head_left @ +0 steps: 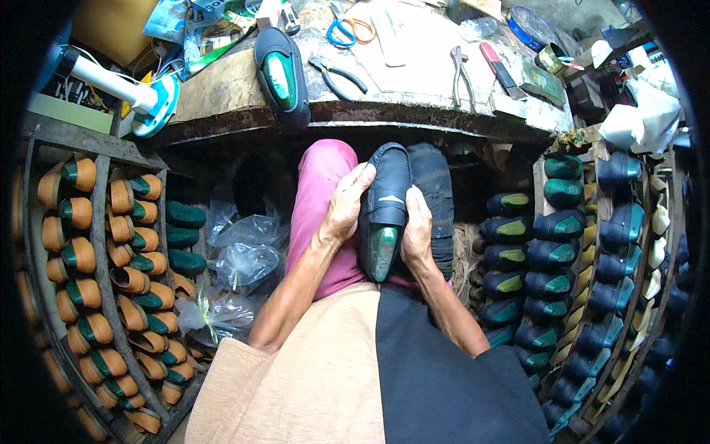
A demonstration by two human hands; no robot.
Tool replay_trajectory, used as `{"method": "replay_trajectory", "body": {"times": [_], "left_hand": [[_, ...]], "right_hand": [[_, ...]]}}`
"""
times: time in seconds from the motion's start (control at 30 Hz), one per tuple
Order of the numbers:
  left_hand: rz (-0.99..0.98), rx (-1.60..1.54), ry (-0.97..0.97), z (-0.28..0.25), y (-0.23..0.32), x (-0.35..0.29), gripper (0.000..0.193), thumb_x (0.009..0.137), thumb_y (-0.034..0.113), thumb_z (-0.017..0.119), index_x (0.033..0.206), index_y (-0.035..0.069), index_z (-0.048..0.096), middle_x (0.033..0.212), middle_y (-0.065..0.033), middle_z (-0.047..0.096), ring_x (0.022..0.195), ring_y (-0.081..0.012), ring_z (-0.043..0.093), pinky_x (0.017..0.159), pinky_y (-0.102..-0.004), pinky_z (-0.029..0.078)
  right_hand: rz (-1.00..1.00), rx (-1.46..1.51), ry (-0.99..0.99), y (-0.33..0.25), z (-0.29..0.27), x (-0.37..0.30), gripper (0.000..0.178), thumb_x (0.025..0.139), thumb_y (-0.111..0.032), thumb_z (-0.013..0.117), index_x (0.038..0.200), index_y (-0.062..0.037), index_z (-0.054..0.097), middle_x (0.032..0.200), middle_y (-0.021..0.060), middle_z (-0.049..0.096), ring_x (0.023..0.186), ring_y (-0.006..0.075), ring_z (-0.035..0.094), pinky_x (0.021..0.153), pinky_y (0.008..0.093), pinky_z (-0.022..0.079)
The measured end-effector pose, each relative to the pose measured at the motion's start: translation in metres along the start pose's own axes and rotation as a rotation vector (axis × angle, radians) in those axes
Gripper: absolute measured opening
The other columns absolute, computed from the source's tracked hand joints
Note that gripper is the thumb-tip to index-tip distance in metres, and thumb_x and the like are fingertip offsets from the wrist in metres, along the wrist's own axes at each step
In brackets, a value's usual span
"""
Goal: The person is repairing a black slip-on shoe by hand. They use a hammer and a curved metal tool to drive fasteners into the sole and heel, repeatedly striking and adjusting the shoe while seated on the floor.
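A black loafer (387,180) with a green shoe last (384,251) inside it lies over my lap, toe pointing away from me. My left hand (345,205) grips its left side, the thumb along the upper. On the right side, my right hand (417,224) is closed against the shoe, thumb upward. The undersides of my fingers and the sole are hidden. A second dark loafer (297,105), also with a green last, rests at the front edge of the workbench (414,100), left of the held shoe.
On the bench lie black-handled pliers (342,80), scissors (351,32), metal pincers (462,78) and a red-handled cutter (501,68). Racks of tan shoes (78,255) stand at left, racks of dark shoes (549,281) at right. Clear plastic bags (246,263) lie beside my left leg.
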State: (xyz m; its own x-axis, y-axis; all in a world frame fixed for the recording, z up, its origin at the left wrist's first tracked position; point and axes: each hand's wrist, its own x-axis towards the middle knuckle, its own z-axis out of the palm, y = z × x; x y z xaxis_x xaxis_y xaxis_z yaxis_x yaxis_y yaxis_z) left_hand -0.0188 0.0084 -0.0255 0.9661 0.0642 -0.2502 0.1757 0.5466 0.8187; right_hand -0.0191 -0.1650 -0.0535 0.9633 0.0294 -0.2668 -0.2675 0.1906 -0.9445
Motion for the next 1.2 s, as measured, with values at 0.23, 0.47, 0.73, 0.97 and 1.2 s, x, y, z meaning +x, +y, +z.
{"method": "replay_trajectory", "body": {"times": [0.23,0.47,0.73,0.97,1.2], "left_hand": [[-0.045,-0.013,-0.024,-0.008,-0.010,-0.018,0.059,0.123,0.045,0.059,0.160,-0.001,0.061,0.149,-0.0092,0.070,0.137,-0.0183,0.064,0.123,-0.0358,0.047],[-0.160,-0.073,0.125,0.002,-0.021,-0.051,0.073,0.114,0.049,0.073,0.165,0.002,0.051,0.149,-0.0131,0.067,0.138,-0.0210,0.063,0.122,-0.0368,0.049],[-0.120,-0.145,0.100,-0.013,-0.019,-0.057,0.075,0.107,0.026,0.083,0.168,0.002,0.045,0.151,-0.0135,0.064,0.139,-0.0219,0.063,0.122,-0.0384,0.050],[-0.023,0.196,0.177,-0.018,-0.034,-0.040,0.074,0.110,0.043,0.079,0.161,-0.002,0.052,0.149,-0.0163,0.066,0.137,-0.0261,0.063,0.122,-0.0394,0.048],[-0.168,-0.029,0.221,-0.021,-0.051,-0.020,0.078,0.110,0.056,0.079,0.157,-0.002,0.056,0.143,-0.0129,0.069,0.131,-0.0208,0.065,0.117,-0.0361,0.051]], "right_hand": [[0.117,-0.038,-0.050,0.006,-0.002,-0.016,0.049,0.127,-0.028,0.046,0.160,0.0058,0.060,0.152,0.0136,0.070,0.137,0.0201,0.067,0.123,0.0369,0.050],[0.157,0.239,-0.210,-0.010,-0.002,-0.021,0.060,0.129,-0.033,0.042,0.172,0.0076,0.045,0.172,0.0171,0.054,0.157,0.0233,0.053,0.134,0.0390,0.038],[0.140,-0.007,-0.388,-0.028,0.004,-0.016,0.083,0.110,-0.023,0.075,0.176,0.0091,0.037,0.169,0.0194,0.056,0.155,0.0270,0.055,0.133,0.0396,0.039],[0.192,-0.048,-0.312,-0.008,0.008,0.000,0.073,0.112,-0.024,0.065,0.175,0.0064,0.042,0.164,0.0180,0.060,0.150,0.0262,0.058,0.128,0.0371,0.043],[0.283,0.052,-0.279,0.010,0.012,0.015,0.056,0.123,-0.031,0.053,0.168,0.0027,0.053,0.161,0.0118,0.064,0.149,0.0212,0.058,0.129,0.0360,0.041]]}}
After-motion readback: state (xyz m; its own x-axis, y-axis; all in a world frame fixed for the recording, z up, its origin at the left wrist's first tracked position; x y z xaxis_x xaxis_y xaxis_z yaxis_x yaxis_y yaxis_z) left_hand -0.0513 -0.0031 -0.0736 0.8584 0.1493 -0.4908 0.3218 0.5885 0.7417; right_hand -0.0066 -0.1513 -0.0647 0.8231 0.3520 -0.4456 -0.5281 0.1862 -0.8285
